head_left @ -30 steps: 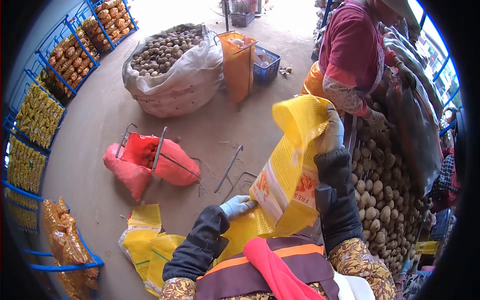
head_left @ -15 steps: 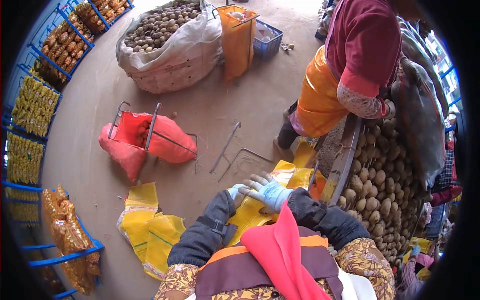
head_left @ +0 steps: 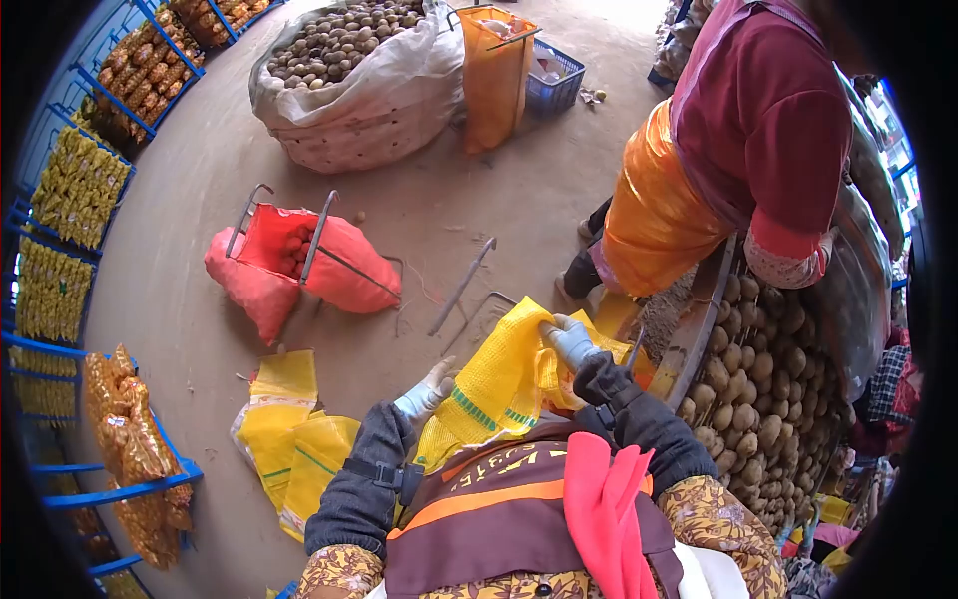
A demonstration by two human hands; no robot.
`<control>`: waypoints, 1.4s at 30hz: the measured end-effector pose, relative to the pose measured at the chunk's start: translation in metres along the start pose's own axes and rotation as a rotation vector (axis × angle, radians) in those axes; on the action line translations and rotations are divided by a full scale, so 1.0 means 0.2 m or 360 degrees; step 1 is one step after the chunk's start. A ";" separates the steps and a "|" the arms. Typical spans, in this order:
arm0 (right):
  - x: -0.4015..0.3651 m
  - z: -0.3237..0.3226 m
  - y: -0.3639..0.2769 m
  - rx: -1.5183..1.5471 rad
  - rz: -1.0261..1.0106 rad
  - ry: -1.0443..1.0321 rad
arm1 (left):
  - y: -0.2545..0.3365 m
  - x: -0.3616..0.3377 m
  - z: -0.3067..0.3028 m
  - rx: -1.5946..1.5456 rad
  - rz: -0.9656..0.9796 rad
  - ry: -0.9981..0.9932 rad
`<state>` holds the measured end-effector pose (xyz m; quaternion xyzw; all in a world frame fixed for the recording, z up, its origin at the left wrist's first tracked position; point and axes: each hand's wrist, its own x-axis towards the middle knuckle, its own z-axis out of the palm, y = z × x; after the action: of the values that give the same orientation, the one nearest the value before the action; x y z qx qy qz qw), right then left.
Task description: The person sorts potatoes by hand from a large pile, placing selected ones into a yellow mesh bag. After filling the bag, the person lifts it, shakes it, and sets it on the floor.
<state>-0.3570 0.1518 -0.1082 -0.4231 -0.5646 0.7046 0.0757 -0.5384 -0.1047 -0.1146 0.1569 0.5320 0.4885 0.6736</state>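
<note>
A yellow mesh bag with green stripes hangs in front of my apron. My right hand, in a light blue and white glove, is closed on the bag's upper edge. At the bag's left side is my left hand, also gloved, its fingers stretched out and nothing visibly held in them. More yellow mesh shows beneath and behind my right hand, partly hidden by it. On the floor to my left lie several flat yellow bags.
A red sack on a metal frame holds potatoes. Behind it stands a large white sack of potatoes. A person in an orange apron works at a potato-filled trough on the right. Blue racks line the left. A metal rod lies ahead.
My hands were together over the yellow mesh. Now they are apart, and my right hand has lifted the bag by its edge. The person at the trough has shifted slightly in view.
</note>
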 end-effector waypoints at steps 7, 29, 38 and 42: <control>0.18 0.08 0.04 0.0244 -0.0010 0.0070 | -0.05 -0.07 0.11 0.0089 0.0281 0.0048; -0.07 0.33 -0.16 -0.1354 -0.0761 -0.0640 | 0.14 0.30 0.09 0.0669 -0.0143 0.0879; -0.13 0.45 -0.12 -0.1611 -0.0754 -0.0522 | 0.21 0.27 0.21 -0.0388 0.0017 0.0463; -0.06 0.33 -0.16 -0.1293 -0.0804 -0.0311 | 0.23 0.17 0.21 0.0506 0.0124 0.0800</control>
<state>-0.4060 0.1088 -0.0734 -0.1999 -0.8835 0.4232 0.0197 -0.5263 -0.0410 -0.0835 0.1549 0.7454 0.4482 0.4686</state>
